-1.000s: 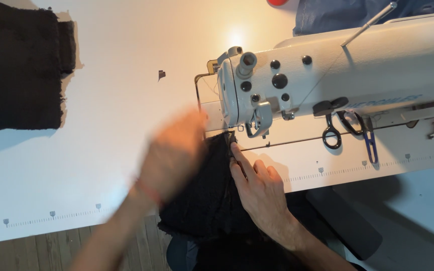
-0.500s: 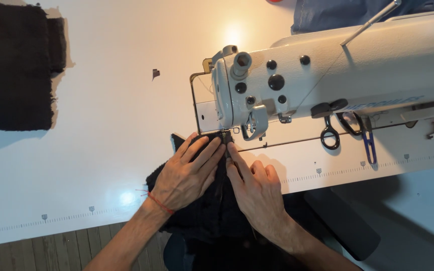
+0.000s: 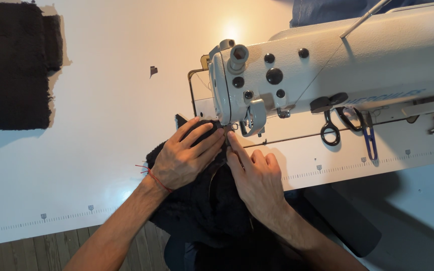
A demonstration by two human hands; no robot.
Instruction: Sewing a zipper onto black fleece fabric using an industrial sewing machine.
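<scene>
A white industrial sewing machine (image 3: 337, 65) stands on the white table (image 3: 101, 150). A piece of black fuzzy fabric (image 3: 212, 200) lies in front of its needle area and hangs over the table's near edge. My left hand (image 3: 184, 155) lies flat on the fabric, fingers spread and pointing toward the presser foot. My right hand (image 3: 252, 173) rests on the fabric beside it, index finger stretched to the foot. Both hands press the cloth down; the needle itself is hidden behind the machine head.
A stack of black fuzzy fabric (image 3: 11, 65) lies at the table's far left. Black-handled scissors (image 3: 335, 125) and blue thread snips (image 3: 370, 140) lie under the machine arm. A small dark scrap (image 3: 152, 71) sits on the table. Wooden floor (image 3: 36, 253) shows below the edge.
My left hand swung in from the left and settled flat on the black fabric next to my right hand. The right hand stayed at the presser foot.
</scene>
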